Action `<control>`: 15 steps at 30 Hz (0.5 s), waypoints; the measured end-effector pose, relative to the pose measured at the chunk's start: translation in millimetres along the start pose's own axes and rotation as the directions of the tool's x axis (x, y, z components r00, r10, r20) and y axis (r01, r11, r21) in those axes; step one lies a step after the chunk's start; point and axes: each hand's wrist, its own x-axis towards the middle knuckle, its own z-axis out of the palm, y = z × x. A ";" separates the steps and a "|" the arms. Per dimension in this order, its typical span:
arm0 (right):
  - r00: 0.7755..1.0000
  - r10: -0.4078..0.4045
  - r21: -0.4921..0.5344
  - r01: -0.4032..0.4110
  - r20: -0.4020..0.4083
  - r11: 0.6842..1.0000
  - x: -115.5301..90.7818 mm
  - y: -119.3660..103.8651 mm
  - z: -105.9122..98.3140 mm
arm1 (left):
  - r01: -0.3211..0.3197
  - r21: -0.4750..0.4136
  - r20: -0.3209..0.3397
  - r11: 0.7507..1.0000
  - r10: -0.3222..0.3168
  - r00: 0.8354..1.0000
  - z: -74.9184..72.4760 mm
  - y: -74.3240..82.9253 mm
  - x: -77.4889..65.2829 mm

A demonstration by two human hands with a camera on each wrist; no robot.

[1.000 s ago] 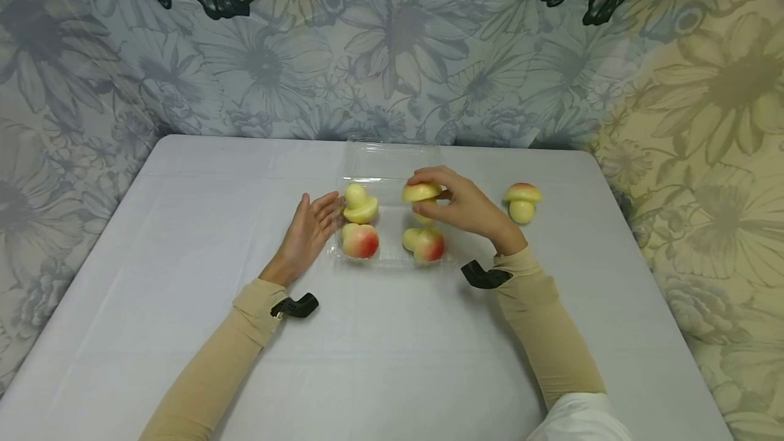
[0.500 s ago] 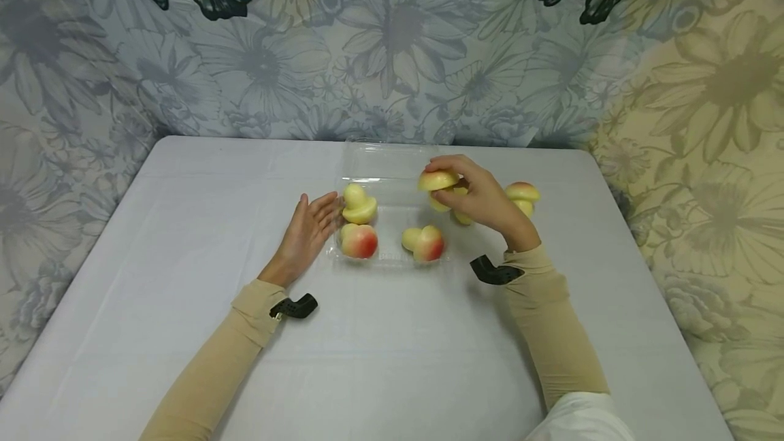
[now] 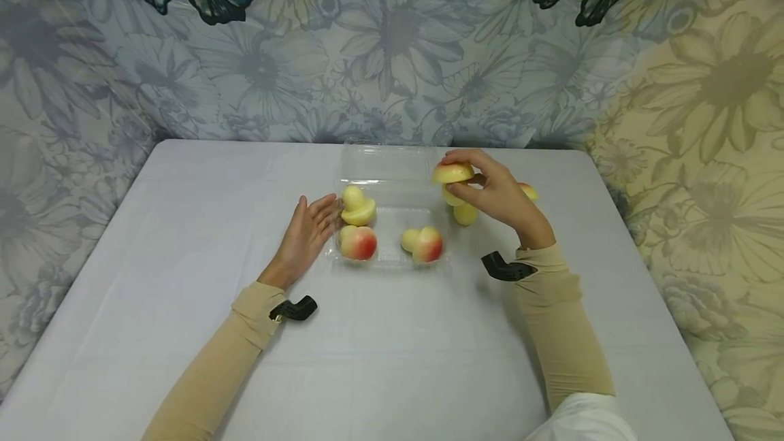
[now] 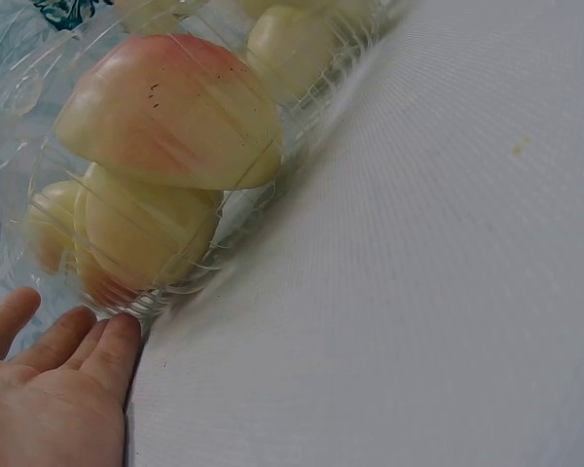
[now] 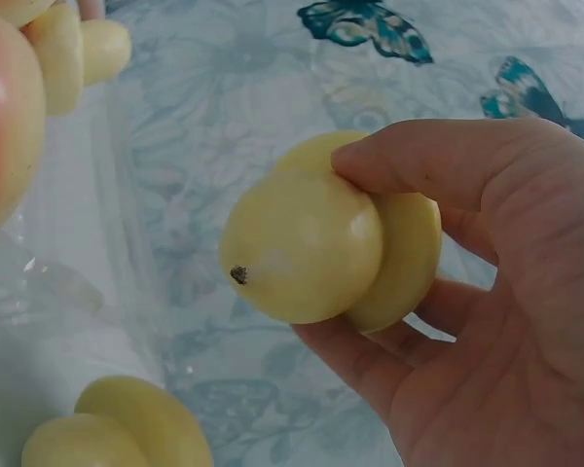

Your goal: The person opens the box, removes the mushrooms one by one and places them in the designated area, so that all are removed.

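Note:
My right hand (image 3: 499, 196) pinches a yellow toy mushroom (image 5: 302, 248) with a red-tinged cap between thumb and fingers, just right of a clear plastic clamshell container (image 3: 392, 264). In the right wrist view its rounded stem end, with a dark spot, faces the camera. Close below it in the head view is another mushroom (image 3: 465, 215). My left hand (image 3: 303, 237) has its fingers extended, fingertips at the container's left wall. Inside the container are a back-left mushroom (image 3: 359, 211), a front-left mushroom (image 3: 359, 243) and a front-right mushroom (image 3: 427, 245).
One more mushroom (image 3: 528, 190) lies on the table at the right, mostly hidden behind my right hand. The container's transparent lid (image 3: 388, 162) stands open toward the back. A white cloth covers the table (image 3: 367, 359), and a flower-patterned wall covering (image 3: 392, 53) rises behind it.
My right hand has carried the mushroom from the container's back-right area to the right and slightly backward. A mushroom beneath it came into view, and the rightmost one became mostly covered. My left hand stayed put.

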 end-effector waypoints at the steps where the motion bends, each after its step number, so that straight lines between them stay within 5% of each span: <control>1: 1.000 0.001 0.004 -0.001 0.004 1.000 0.0 0.9 -0.3 | 0.000 0.001 0.000 1.000 0.000 1.000 -0.3 -0.4 -0.4; 15: 0.997 0.065 -0.015 -0.064 0.039 0.998 -6.8 18.0 -15.8 | -0.003 -0.007 0.002 1.000 0.003 1.000 0.8 0.3 -0.6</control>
